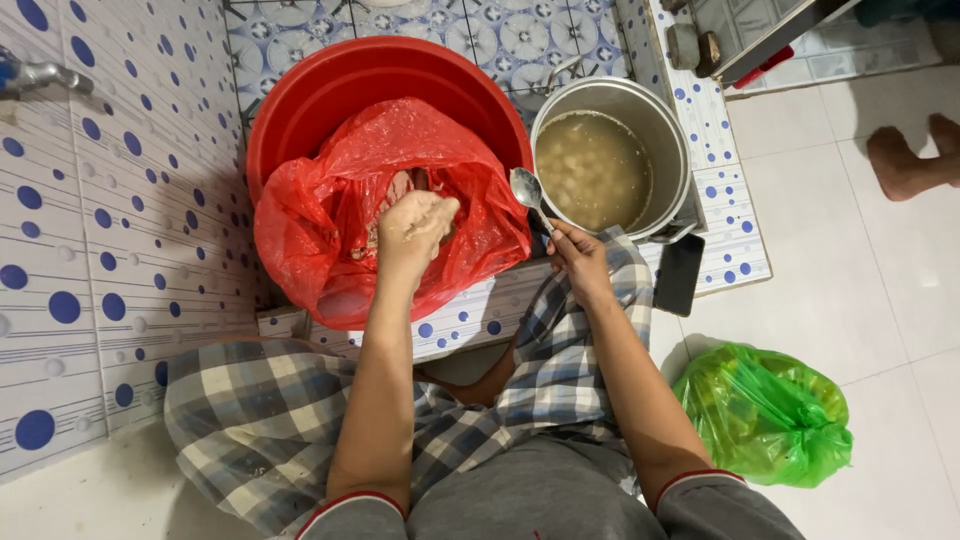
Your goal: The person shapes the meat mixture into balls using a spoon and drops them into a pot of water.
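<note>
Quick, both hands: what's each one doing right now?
Left hand: closed on a pale lump, over the red bag.
Right hand: closed on a metal spoon.

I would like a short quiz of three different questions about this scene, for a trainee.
1. True or false: the right hand holds a metal spoon.
2. Where is the left hand? A) inside the red plastic bag B) on the green bag
3. Fill in: the steel pot holds a cloudy ____ liquid.

Key: 1 true; 2 A; 3 brownish.
</note>
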